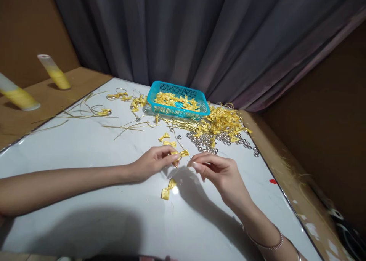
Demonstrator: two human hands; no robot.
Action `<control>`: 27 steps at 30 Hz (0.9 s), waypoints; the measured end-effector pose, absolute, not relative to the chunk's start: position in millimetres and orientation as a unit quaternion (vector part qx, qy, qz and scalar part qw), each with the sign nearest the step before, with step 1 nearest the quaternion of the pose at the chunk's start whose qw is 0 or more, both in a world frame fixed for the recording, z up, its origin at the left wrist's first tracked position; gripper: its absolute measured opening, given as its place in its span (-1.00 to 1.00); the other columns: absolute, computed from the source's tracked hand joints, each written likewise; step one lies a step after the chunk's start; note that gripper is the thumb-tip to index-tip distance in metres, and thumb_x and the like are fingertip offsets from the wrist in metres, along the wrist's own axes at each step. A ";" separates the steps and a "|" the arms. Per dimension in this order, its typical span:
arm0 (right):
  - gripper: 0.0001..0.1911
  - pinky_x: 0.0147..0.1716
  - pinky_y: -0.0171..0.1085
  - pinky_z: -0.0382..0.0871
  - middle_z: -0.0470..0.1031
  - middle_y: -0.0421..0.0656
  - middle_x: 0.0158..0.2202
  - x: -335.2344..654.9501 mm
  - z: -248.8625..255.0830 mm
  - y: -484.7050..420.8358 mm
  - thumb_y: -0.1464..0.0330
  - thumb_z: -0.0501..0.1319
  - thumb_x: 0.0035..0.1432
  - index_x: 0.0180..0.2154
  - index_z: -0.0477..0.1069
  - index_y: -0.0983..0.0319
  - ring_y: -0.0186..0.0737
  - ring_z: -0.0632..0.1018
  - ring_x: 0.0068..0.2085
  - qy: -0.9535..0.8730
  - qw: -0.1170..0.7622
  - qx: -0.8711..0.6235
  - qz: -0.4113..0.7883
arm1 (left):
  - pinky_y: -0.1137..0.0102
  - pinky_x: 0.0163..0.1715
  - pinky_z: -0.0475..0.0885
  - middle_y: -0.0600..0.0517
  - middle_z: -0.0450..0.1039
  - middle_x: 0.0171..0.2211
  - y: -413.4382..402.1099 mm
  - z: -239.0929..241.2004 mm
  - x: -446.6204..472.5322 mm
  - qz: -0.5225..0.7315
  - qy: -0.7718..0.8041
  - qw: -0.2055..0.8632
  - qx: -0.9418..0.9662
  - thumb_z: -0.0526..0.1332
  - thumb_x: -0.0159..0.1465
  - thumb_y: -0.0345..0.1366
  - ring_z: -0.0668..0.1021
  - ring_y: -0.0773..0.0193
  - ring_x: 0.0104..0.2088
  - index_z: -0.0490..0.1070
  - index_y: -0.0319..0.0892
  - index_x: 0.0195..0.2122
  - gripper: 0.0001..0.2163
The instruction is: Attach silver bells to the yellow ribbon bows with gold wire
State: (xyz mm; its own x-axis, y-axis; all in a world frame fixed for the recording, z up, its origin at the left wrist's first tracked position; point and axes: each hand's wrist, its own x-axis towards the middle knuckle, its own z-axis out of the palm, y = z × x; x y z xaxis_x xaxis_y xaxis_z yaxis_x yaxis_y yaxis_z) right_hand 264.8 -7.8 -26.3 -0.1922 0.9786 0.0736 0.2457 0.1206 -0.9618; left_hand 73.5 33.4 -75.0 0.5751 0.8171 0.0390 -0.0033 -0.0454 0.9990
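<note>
My left hand (160, 160) pinches a yellow ribbon bow (183, 153) between thumb and fingers, one loop sticking out toward the right. My right hand (214, 169) is closed in a pinch on a thin gold cord (183, 148), just right of the bow. Below the left fingertips a larger yellow bow (168, 188) lies on the white table. Two small bows, one of them a yellow bow (164, 136), lie just beyond my left hand. How the cord meets the held bow is hidden by the fingers.
A blue plastic basket (178, 112) of yellow bows stands at the back. Right of it are a heap of bows (224, 118) and scattered silver rings (200, 141). Gold cords (126, 127) lie left of it. Ribbon spools (58, 76) stand at far left; a red piece (272, 181) lies right.
</note>
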 end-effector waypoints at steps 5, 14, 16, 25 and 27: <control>-0.89 -0.42 -0.30 0.36 0.51 -0.15 -0.51 241.9 -36.2 -17.0 0.32 0.32 -0.02 -0.48 0.55 0.23 -0.34 0.45 -0.47 -0.479 0.405 -0.464 0.625 | 0.47 -0.35 0.28 0.10 0.36 -0.47 31.2 -71.4 75.9 0.389 0.347 0.577 0.629 0.11 0.27 -0.26 0.39 0.37 -0.40 0.37 -0.21 -0.43 -0.82; -0.90 -0.44 -0.33 0.30 0.56 -0.15 -0.49 242.4 -43.6 -17.0 0.32 0.32 -0.01 -0.41 0.53 0.22 -0.38 0.43 -0.50 -0.436 0.466 -0.476 0.605 | 0.51 -0.53 0.16 0.14 0.32 -0.50 27.4 -75.9 72.9 0.389 0.352 0.626 0.577 0.15 0.26 -0.20 0.29 0.45 -0.52 0.39 -0.20 -0.39 -0.82; -0.90 -0.44 -0.35 0.30 0.58 -0.15 -0.48 248.5 -43.4 -15.0 0.32 0.33 -0.02 -0.42 0.53 0.21 -0.39 0.43 -0.50 -0.436 0.468 -0.496 0.587 | 0.50 -0.56 0.14 0.12 0.32 -0.49 28.1 -76.8 72.9 0.378 0.356 0.643 0.563 0.16 0.25 -0.17 0.27 0.45 -0.54 0.39 -0.21 -0.40 -0.80; -0.91 -0.43 -0.35 0.32 0.59 -0.14 -0.50 252.7 -42.5 -14.1 0.33 0.34 -0.03 -0.45 0.54 0.23 -0.38 0.47 -0.49 -0.451 0.462 -0.514 0.565 | 0.49 -0.56 0.12 0.09 0.33 -0.46 29.7 -77.0 74.7 0.356 0.328 0.709 0.514 0.21 0.22 -0.17 0.27 0.44 -0.52 0.41 -0.21 -0.40 -0.81; -0.91 -0.42 -0.36 0.33 0.59 -0.15 -0.50 252.4 -42.2 -13.9 0.33 0.33 -0.02 -0.45 0.54 0.22 -0.38 0.48 -0.48 -0.453 0.460 -0.516 0.563 | 0.49 -0.57 0.11 0.09 0.33 -0.47 29.8 -76.8 74.5 0.352 0.325 0.714 0.511 0.22 0.22 -0.17 0.27 0.44 -0.52 0.41 -0.21 -0.40 -0.81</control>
State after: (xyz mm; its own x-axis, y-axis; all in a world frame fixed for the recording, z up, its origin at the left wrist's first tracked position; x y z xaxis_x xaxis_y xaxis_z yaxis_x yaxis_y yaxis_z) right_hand 252.4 -13.9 -42.2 -0.0446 0.9856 -0.1634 -0.0508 -0.1656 -0.9849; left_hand 74.5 29.8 -76.8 0.5410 0.8345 -0.1046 -0.1709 0.2308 0.9579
